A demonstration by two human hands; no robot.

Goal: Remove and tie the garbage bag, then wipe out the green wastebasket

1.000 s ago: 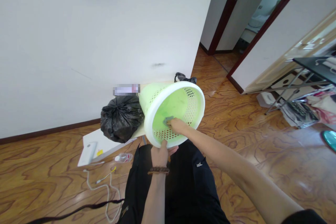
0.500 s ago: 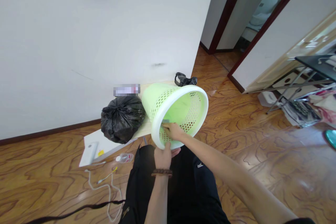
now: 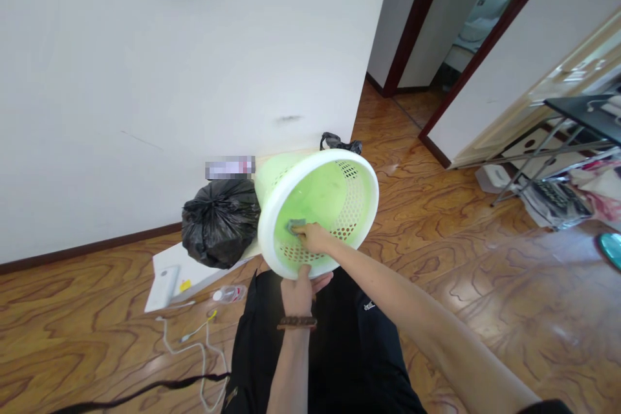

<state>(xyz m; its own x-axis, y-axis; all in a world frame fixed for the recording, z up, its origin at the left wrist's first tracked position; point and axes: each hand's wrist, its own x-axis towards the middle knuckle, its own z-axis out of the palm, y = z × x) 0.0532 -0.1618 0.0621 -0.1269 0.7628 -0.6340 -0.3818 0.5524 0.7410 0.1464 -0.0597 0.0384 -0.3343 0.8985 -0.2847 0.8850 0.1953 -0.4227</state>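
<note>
A light green basket [image 3: 320, 191] with a white rim and rows of holes lies tilted, its mouth turned toward me. My left hand [image 3: 299, 288] grips the rim at the bottom, thumb inside the mouth. Inside the basket, my right hand [image 3: 313, 236] pinches a small grey-blue cloth [image 3: 295, 226] against the inner wall. To the left of the basket sits a tied black plastic bag [image 3: 220, 223], full and rounded. Another crumpled black bag [image 3: 341, 142] shows behind the rim.
A pixelated box [image 3: 230, 167] stands by the wall. A white board [image 3: 165, 278], a clear bottle [image 3: 229, 294] and white cables [image 3: 204, 352] lie at lower left. A dark folding table [image 3: 585, 118] stands at right, with bagged items [image 3: 555, 204] beneath.
The basket's mouth has turned more toward me and shifted slightly left. My right hand has moved a little left inside it, and the cloth shows more clearly.
</note>
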